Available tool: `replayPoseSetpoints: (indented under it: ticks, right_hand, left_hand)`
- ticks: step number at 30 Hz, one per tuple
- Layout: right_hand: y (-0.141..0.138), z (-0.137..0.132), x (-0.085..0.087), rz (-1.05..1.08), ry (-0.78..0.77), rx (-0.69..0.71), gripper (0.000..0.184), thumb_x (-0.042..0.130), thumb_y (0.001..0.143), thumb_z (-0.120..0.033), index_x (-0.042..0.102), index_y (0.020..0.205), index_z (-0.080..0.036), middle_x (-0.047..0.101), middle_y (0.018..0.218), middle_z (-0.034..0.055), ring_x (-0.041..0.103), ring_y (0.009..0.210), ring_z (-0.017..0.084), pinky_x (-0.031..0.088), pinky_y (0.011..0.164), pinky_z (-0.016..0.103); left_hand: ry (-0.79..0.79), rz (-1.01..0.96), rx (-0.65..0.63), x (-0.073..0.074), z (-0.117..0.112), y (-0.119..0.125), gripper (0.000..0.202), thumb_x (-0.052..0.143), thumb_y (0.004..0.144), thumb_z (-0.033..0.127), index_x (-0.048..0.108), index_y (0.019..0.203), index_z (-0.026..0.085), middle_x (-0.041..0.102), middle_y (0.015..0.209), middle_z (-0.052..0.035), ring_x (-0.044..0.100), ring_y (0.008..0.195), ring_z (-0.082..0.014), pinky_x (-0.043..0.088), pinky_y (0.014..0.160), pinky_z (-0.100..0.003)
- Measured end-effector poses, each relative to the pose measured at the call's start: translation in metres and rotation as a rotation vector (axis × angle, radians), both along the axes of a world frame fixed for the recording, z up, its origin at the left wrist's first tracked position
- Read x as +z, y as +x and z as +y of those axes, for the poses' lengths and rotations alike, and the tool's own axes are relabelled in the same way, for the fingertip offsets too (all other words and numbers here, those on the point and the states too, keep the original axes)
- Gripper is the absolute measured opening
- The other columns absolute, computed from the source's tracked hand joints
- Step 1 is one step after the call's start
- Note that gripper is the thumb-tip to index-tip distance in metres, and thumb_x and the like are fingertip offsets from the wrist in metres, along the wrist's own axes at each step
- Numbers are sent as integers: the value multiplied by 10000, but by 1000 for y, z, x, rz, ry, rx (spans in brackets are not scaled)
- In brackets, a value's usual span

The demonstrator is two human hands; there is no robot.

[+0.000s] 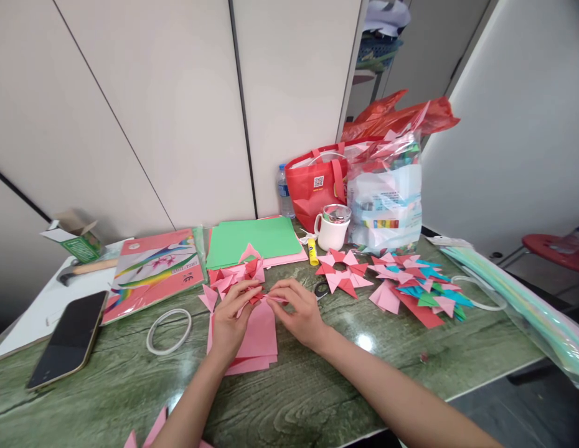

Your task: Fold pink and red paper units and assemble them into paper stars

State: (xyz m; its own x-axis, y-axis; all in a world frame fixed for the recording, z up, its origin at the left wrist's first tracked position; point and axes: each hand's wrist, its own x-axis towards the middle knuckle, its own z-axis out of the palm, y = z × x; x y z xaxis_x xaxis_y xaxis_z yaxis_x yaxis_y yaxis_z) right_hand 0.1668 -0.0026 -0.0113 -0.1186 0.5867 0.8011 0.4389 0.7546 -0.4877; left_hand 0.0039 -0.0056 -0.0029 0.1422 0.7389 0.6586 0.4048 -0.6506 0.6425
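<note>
My left hand [237, 311] is closed on a small folded red paper piece [256, 295]. My right hand [296, 306] pinches a folded pink paper piece [273, 298] that meets the red one between my fingertips; whether they are joined I cannot tell. Under my hands lies a stack of pink paper sheets [259, 339]. Just beyond my left hand is a loose heap of red and pink folded pieces [238, 274]. To the right rests a finished-looking red and pink paper star ring [344, 274], with black-handled scissors [322, 290] partly showing beside it.
White tape rings [169, 331], a phone [68, 339], a paper pack [154, 270] and a hammer [86, 267] lie left. Green sheets [252, 239], a glue stick [312, 252], a mug [334, 231] and bags [385, 199] stand behind. More coloured stars [418, 280] lie right.
</note>
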Motion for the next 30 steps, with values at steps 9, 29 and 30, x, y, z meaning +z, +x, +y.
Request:
replayPoseSetpoints:
  ticks: [9, 29, 30]
  right_hand:
    - [-1, 0, -1, 13, 18, -21, 79, 562, 817, -171, 629, 858, -180, 644, 809, 66, 613, 767, 159, 513, 676, 277]
    - [-2, 2, -4, -29, 9, -58, 78, 552, 829, -193, 625, 857, -186, 647, 811, 65, 622, 759, 156, 511, 650, 259]
    - [-2, 2, -4, -40, 8, -50, 78, 551, 829, -193, 624, 857, -184, 646, 810, 65, 622, 762, 158, 511, 658, 261]
  left_hand:
    - [1, -12, 49, -4, -1, 2, 222, 551, 820, 179, 691, 978, 247, 671, 1007, -58, 622, 918, -179, 516, 782, -309]
    - [73, 29, 75, 1, -2, 4, 219, 572, 808, 170, 694, 976, 237, 707, 929, -49, 648, 857, -170, 527, 775, -306]
    - [70, 33, 68, 1, -2, 4, 223, 572, 806, 166, 693, 980, 236, 708, 921, -49, 650, 846, -168, 528, 766, -300]
